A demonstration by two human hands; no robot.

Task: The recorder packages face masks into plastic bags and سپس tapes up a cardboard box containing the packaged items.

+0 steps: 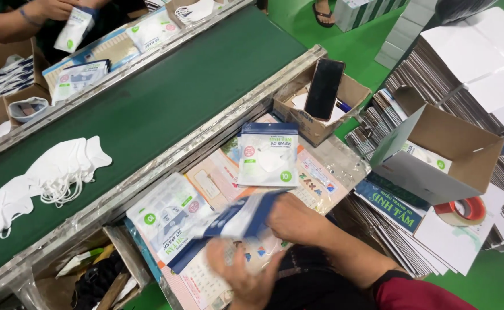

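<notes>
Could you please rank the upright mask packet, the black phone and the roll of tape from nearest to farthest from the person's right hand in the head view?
From the right hand:
1. Upright mask packet, just beyond it on the worktop.
2. Black phone, farther back, standing in a small cardboard box.
3. Roll of tape, far right, on flat cartons.
</notes>
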